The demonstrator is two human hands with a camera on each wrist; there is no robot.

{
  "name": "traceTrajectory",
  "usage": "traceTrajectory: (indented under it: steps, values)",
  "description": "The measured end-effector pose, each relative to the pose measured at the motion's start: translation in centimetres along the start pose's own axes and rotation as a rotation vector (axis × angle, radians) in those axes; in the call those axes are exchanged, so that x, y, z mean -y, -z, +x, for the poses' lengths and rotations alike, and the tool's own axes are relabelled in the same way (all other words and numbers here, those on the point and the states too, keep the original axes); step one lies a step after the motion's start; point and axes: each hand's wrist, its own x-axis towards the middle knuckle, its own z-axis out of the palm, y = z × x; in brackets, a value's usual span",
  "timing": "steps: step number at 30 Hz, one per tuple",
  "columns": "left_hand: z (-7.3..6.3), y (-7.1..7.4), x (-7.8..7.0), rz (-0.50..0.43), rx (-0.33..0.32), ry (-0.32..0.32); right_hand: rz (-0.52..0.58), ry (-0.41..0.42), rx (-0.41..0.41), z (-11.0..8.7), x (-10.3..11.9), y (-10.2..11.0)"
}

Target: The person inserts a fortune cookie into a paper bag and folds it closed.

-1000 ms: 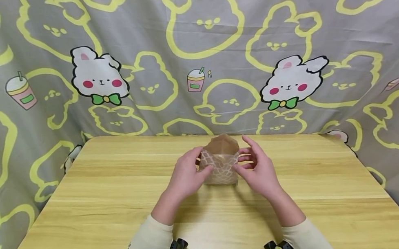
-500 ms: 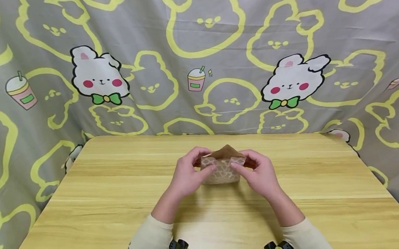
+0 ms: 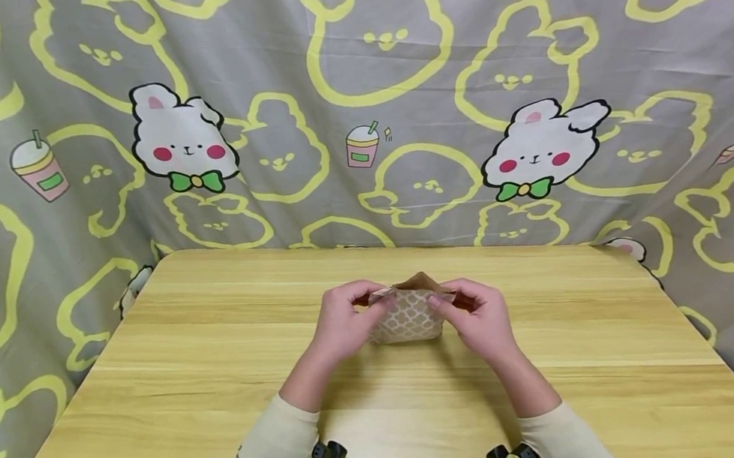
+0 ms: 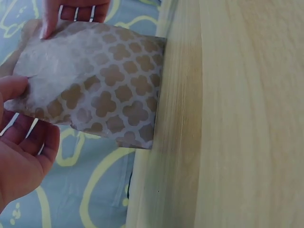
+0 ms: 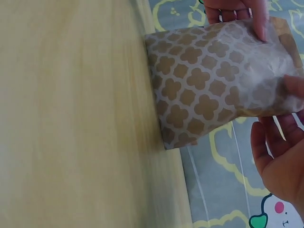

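A brown paper bag (image 3: pixel 408 320) with a white lattice pattern stands on the table, held from both sides. At its top a brown pointed flap (image 3: pixel 421 280) shows behind the patterned front. My left hand (image 3: pixel 345 323) pinches the upper left corner, thumb on the front and fingers behind. On the opposite corner my right hand (image 3: pixel 483 315) does the same. Both wrist views show the patterned face of the bag (image 4: pixel 114 88) with its bottom edge down on the wood. The inside of the bag is hidden.
The wooden table (image 3: pixel 235 380) spreads out around the hands. Behind and beside it hangs a grey curtain (image 3: pixel 277 35) with yellow outlines and rabbit prints. Small black devices (image 3: pixel 329 456) sit at both wrists.
The bag's tall back flap has dropped lower and leans away. My right hand's raised index finger has come down behind the right corner, and the bag's top edge now looks wider.
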Motion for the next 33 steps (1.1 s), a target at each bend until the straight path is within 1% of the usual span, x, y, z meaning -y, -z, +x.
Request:
traceTrajectory:
  steps: [3,6,10,13,19,24,27,29,31,33]
  values:
    - [0.0,-0.2,0.0,-0.001,0.027,-0.013,-0.013,0.049,0.006,-0.1,-0.1,-0.4]
    - [0.0,-0.3,0.1,0.005,0.036,-0.016,-0.02,0.063,0.003,-0.1,0.3,-0.6]
    - [0.0,-0.5,0.2,0.02,0.012,-0.013,-0.016,0.04,-0.026,-0.1,0.2,-0.6]
    - [0.0,-0.6,0.3,0.033,-0.01,-0.011,-0.022,0.038,-0.04,-0.1,0.0,-0.5]
    - [-0.1,-0.8,0.5,0.055,-0.048,-0.003,-0.028,0.074,-0.049,0.0,-0.3,-0.6]
    - [0.0,-1.0,0.5,0.062,-0.063,-0.022,-0.043,0.117,-0.053,0.0,-0.5,-0.4]
    - [0.0,-0.9,0.5,0.053,-0.057,-0.041,-0.046,0.155,-0.051,0.0,-0.8,-0.2]
    - [0.0,-0.9,0.4,0.046,-0.04,-0.061,-0.04,0.184,-0.032,0.1,-1.0,-0.1]
    - [0.0,-0.8,0.3,0.037,-0.016,-0.098,-0.02,0.207,0.001,0.2,-1.7,0.2]
    - [0.0,-0.8,0.0,0.024,0.008,-0.148,0.017,0.226,0.038,0.3,-2.3,0.4]
